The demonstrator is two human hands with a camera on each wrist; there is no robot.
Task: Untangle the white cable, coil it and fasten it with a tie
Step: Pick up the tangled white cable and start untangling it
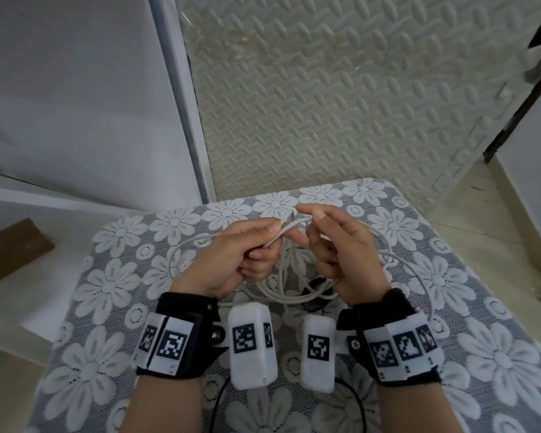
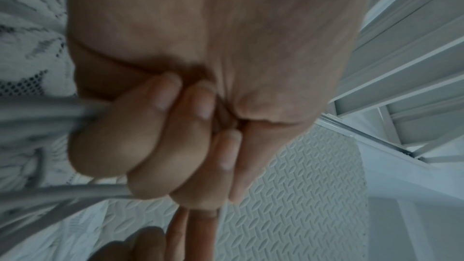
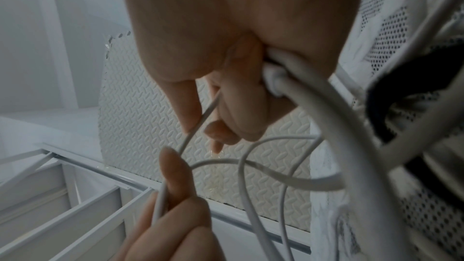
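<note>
Task looks early-to-mid: the thin white round cable [image 1: 297, 295] is not yet a neat coil, and no tie is on it. Loose uneven loops sag from both hands and spread over the grey-and-white floral lace tablecloth [image 1: 113, 289]; some strands cross, so I judge the untangling unfinished. Coiling and fastening are both left.

Nearest the camera, under the hanging loops, a short black strap-like piece [image 1: 316, 292] lies on the cloth. It could be the tie, cannot tell.

Left hand [image 1: 231, 260]: clenched, fingers curled round cable strands, thumb and forefinger pinching one strand at the top. The left wrist view shows blurred strands running out from under the curled fingers [image 2: 160, 126].

Right hand [image 1: 341, 254]: also grasping the cable. The right wrist view shows several strands, and what looks like a thicker white end piece, tucked into the curled fingers [image 3: 238, 90], with one thin strand running across to the other hand.

Hands are close together, raised just above the cloth. Beyond is a pale embossed foam mat [image 1: 341, 98].
</note>
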